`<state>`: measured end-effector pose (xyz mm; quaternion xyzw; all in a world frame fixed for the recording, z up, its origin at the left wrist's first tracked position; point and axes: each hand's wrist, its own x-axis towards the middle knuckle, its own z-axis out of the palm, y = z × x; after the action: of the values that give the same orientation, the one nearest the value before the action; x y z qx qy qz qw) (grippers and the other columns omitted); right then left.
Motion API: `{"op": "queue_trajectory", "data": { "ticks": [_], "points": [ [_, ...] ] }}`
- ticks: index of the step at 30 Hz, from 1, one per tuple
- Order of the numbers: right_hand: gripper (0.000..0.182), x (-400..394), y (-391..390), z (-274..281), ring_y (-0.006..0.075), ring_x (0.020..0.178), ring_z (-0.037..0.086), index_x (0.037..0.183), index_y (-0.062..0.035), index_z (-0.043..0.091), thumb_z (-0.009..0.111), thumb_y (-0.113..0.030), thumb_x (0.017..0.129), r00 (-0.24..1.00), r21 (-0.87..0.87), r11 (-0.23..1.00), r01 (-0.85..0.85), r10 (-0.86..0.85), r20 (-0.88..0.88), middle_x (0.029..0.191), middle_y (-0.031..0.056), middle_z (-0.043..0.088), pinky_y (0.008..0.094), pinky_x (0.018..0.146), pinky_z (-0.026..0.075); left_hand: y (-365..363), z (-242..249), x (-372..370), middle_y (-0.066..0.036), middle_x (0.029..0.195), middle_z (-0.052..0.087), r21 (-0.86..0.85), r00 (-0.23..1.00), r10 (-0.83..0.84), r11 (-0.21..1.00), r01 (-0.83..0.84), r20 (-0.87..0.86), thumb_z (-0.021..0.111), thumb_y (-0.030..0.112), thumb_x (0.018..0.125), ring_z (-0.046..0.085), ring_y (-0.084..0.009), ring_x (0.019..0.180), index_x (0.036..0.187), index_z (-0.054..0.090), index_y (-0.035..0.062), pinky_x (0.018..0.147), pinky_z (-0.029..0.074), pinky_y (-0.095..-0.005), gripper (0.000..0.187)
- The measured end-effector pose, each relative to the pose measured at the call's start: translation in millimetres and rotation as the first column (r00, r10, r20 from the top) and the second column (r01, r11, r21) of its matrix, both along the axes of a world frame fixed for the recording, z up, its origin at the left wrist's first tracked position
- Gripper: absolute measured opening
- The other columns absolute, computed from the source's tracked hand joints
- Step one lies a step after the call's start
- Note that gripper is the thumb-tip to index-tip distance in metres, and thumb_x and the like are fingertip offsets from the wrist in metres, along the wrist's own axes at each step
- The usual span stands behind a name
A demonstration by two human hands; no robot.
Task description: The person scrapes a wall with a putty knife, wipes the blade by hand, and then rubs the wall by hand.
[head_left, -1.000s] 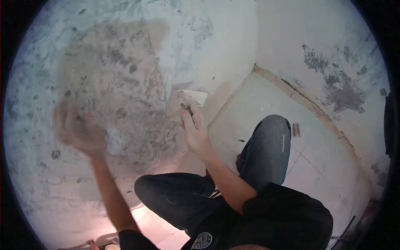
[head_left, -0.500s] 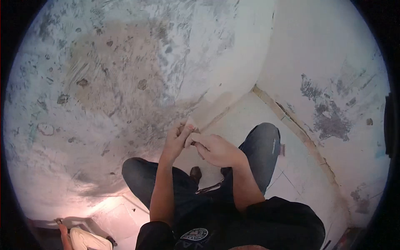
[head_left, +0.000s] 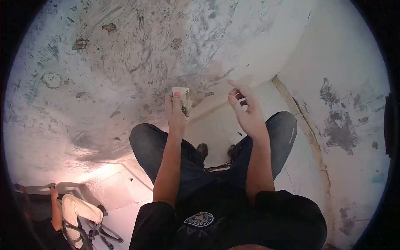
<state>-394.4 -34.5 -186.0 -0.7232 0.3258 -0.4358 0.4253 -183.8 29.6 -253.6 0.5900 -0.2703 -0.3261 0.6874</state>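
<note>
In my left hand (head_left: 176, 112), closed with the thumb pressed on its face, is a small off-white folded piece (head_left: 180, 92) with a rough, frayed right edge. What it is made of, I cannot tell. Just right of it, a tapered greyish shape (head_left: 199, 98) ends in a brown tip. My right hand (head_left: 248, 110) is raised apart from the left, fingers spread and loosely curled, nothing in them. Both hands are above my knees, in front of the patchy, scraped wall (head_left: 137, 71), which has several pits and dark smears.
A second wall (head_left: 339, 83) with dark patches meets the first at a corner on the right. Pale floor (head_left: 212, 129) lies between my shoes (head_left: 202, 150). At lower left, another person in light trousers (head_left: 79, 208) sits on a dark chair (head_left: 104, 235), one hand at the wall.
My hands, together around the small piece before, have come apart. The right one moved right and up and opened; the left keeps the off-white piece. The view has shifted.
</note>
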Motion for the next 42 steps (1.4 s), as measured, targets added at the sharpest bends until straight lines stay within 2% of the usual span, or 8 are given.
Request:
{"op": "queue_trajectory", "data": {
  "ticks": [9, 19, 25, 28, 32, 37, 39, 42],
  "points": [
    [0.033, 65, 24, -34, 0.0129, 0.100, 0.060, 0.126, -0.0011, 0.060, 0.059, -0.020, 0.099, 0.825, 0.608, 0.757, -0.239, -0.172, 0.539, 0.114, 0.0043, 0.066, 0.0276, 0.087, 0.045, -2, -23, -45, -0.006, 0.114, 0.056, -0.159, 0.994, -0.108, 0.981, 0.111, 0.029, 0.055, 0.033, 0.101, 0.055, -0.0135, 0.103, 0.127, 0.047, 0.0027, 0.087, 0.046, -0.0282, 0.040],
    [0.025, 27, -9, -52, 0.0093, 0.080, 0.063, 0.099, -0.0038, 0.069, 0.062, -0.028, 0.097, 0.967, 0.443, 0.886, -0.136, 0.021, 0.255, 0.087, 0.0044, 0.070, 0.0262, 0.076, 0.047, 2, -18, -30, -0.002, 0.099, 0.058, -0.065, 0.994, -0.077, 0.994, 0.082, 0.075, 0.055, 0.023, 0.102, 0.053, -0.0079, 0.086, 0.115, 0.052, 0.0038, 0.077, 0.044, -0.0250, 0.023],
    [0.036, 24, -3, -49, 0.0116, 0.075, 0.063, 0.106, -0.0030, 0.067, 0.053, -0.036, 0.102, 0.916, 0.649, 0.646, -0.401, 0.282, 0.285, 0.089, 0.0064, 0.070, 0.0258, 0.074, 0.047, 6, -6, -13, -0.002, 0.090, 0.058, 0.054, 0.983, -0.045, 0.998, 0.036, 0.175, 0.052, 0.025, 0.103, 0.051, -0.0081, 0.080, 0.112, 0.055, 0.0041, 0.073, 0.044, -0.0252, 0.023],
    [0.041, 37, 3, -65, 0.0102, 0.080, 0.061, 0.125, -0.0027, 0.057, 0.047, -0.036, 0.104, 0.779, 0.603, 0.573, -0.556, 0.613, 0.136, 0.104, 0.0075, 0.070, 0.0272, 0.075, 0.047, 3, -4, -2, -0.004, 0.087, 0.059, 0.065, 0.863, -0.095, 0.995, 0.073, 0.496, 0.052, 0.024, 0.102, 0.053, -0.0105, 0.078, 0.112, 0.057, 0.0027, 0.072, 0.045, -0.0269, 0.024],
    [0.042, 49, 3, -92, 0.0145, 0.081, 0.059, 0.130, 0.0014, 0.055, 0.047, -0.030, 0.103, 0.851, 0.424, 0.737, -0.526, 0.446, 0.278, 0.106, 0.0123, 0.070, 0.0308, 0.077, 0.049, -7, 7, 2, -0.008, 0.100, 0.060, 0.059, 0.669, -0.054, 0.998, 0.015, 0.741, 0.056, 0.021, 0.099, 0.054, -0.0182, 0.093, 0.118, 0.057, 0.0024, 0.086, 0.042, -0.0325, 0.027],
    [0.059, 41, -37, -73, 0.0217, 0.108, 0.055, 0.140, 0.0004, 0.046, 0.043, -0.045, 0.103, 0.979, 0.768, 0.628, 0.126, -0.204, 0.005, 0.113, 0.0113, 0.062, 0.0329, 0.097, 0.042, -26, 12, -1, -0.014, 0.114, 0.061, 0.061, 0.360, -0.090, 0.994, 0.090, 0.928, 0.061, 0.022, 0.095, 0.056, -0.0274, 0.104, 0.130, 0.054, 0.0011, 0.096, 0.040, -0.0394, 0.041],
    [0.061, 56, -64, -117, 0.0248, 0.114, 0.053, 0.137, 0.0023, 0.048, 0.042, -0.047, 0.102, 0.836, 0.775, 0.563, 0.287, -0.543, 0.085, 0.119, 0.0148, 0.061, 0.0360, 0.102, 0.039, -39, 14, -15, -0.015, 0.116, 0.061, 0.195, 0.385, -0.251, 0.964, 0.180, 0.888, 0.060, 0.025, 0.095, 0.057, -0.0280, 0.105, 0.132, 0.052, 0.0005, 0.095, 0.041, -0.0395, 0.044],
    [0.058, 62, -76, -123, 0.0243, 0.111, 0.056, 0.135, 0.0037, 0.050, 0.042, -0.044, 0.103, 0.789, 0.808, 0.522, 0.273, -0.602, 0.123, 0.116, 0.0149, 0.062, 0.0362, 0.099, 0.042, -68, 11, -38, -0.017, 0.126, 0.057, 0.431, 0.478, -0.535, 0.845, 0.317, 0.697, 0.054, 0.031, 0.099, 0.054, -0.0285, 0.115, 0.138, 0.048, 0.0007, 0.100, 0.040, -0.0392, 0.049]
  ]
}}
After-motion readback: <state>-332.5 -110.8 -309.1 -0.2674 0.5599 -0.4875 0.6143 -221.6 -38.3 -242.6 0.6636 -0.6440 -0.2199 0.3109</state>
